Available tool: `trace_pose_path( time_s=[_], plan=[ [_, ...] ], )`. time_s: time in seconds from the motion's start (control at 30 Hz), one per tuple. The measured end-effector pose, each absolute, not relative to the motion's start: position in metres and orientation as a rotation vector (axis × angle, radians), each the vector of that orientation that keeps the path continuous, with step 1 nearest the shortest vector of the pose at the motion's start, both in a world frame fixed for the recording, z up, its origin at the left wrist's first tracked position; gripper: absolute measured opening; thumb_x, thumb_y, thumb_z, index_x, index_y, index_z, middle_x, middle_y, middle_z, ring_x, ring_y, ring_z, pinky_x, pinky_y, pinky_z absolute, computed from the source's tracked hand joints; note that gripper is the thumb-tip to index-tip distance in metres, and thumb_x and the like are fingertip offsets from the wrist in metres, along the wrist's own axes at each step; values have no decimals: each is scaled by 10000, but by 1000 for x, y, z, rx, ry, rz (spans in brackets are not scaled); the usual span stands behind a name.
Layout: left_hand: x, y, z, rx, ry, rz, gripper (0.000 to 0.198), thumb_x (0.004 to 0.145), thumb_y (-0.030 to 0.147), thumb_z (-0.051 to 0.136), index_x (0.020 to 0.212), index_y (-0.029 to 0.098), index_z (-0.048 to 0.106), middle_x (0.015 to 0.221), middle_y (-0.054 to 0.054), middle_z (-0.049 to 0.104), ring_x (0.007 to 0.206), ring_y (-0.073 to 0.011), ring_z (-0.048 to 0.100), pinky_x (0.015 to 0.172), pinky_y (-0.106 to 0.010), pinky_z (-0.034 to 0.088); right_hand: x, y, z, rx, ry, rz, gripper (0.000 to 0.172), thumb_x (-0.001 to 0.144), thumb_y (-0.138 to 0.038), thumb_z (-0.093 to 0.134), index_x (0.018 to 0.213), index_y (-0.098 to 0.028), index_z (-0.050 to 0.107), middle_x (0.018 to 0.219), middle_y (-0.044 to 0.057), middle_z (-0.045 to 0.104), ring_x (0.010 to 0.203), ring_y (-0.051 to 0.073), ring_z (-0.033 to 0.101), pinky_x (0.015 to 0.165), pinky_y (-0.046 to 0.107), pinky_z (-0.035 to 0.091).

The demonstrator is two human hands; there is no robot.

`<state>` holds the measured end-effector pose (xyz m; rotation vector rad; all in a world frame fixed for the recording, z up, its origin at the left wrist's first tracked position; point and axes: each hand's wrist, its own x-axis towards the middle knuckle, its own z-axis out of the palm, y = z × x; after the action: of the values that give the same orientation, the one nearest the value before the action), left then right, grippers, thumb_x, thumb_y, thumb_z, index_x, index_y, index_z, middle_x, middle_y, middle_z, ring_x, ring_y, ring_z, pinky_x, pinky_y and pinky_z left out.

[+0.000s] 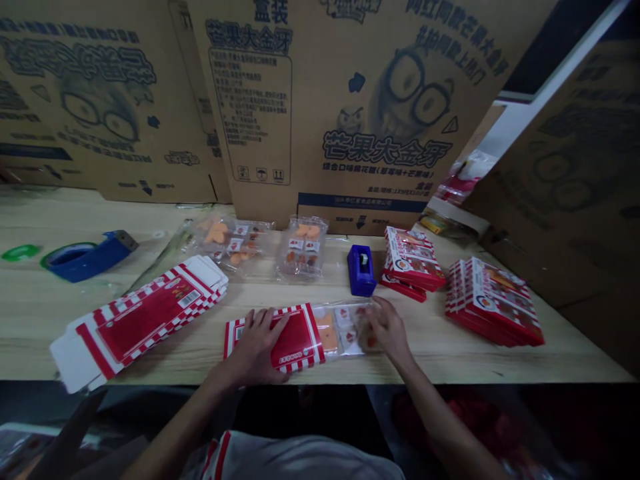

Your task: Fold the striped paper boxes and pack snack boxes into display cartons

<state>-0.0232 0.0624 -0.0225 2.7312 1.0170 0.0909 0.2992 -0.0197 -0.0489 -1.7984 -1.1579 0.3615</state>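
My left hand (257,347) lies flat with spread fingers on a red and white striped carton sleeve (295,340) near the table's front edge. A clear plastic tray of orange sweets (337,330) sticks out of the sleeve's right end. My right hand (386,330) grips the tray's right end, fingers curled on it.
A stack of flat red and white cartons (140,317) lies to the left. Two filled clear trays (235,243) (303,247) rest further back. A small blue tape dispenser (361,269), finished red packs (413,260) (493,300), a blue tape gun (87,257) and big cardboard boxes (350,100) surround the table.
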Motion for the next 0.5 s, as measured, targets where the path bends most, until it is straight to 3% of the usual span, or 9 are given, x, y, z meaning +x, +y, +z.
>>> trace_pose_path(
  time_s=[0.1, 0.27, 0.4, 0.5],
  plan=[
    [-20, 61, -24, 2726, 1033, 114, 1091, 470, 565, 731, 1407, 138, 371, 1401, -224, 371, 1287, -416, 316, 1097, -569, 152, 315, -38, -53, -1890, -1051, 443, 492, 818, -474, 528, 1168, -132, 577, 998, 147, 673, 946, 287, 622, 892, 474, 459],
    [-2, 52, -18, 2706, 1044, 91, 1106, 419, 501, 763, 1392, 133, 388, 1370, -227, 400, 1254, -430, 338, 1077, -561, 184, 258, -37, -51, -1714, -1013, 757, 442, 814, -469, 563, 1155, -189, 573, 884, 90, 688, 808, 257, 646, 809, 433, 504],
    [0, 49, -17, 2706, 1086, 126, 1120, 409, 481, 769, 1404, 167, 362, 1334, -206, 424, 1205, -406, 385, 1048, -529, 236, 198, -31, -46, -1462, -1084, 974, 430, 765, -424, 654, 1139, -228, 573, 1106, 106, 655, 1033, 272, 599, 894, 420, 484],
    [-6, 52, -14, 2666, 1197, 220, 1091, 433, 501, 761, 1394, 173, 360, 1304, -195, 443, 1180, -390, 410, 1023, -506, 276, 186, -36, -40, -1438, -1046, 920, 373, 787, -386, 642, 1106, -221, 542, 1145, 110, 621, 1101, 255, 563, 947, 417, 449]
  ],
)
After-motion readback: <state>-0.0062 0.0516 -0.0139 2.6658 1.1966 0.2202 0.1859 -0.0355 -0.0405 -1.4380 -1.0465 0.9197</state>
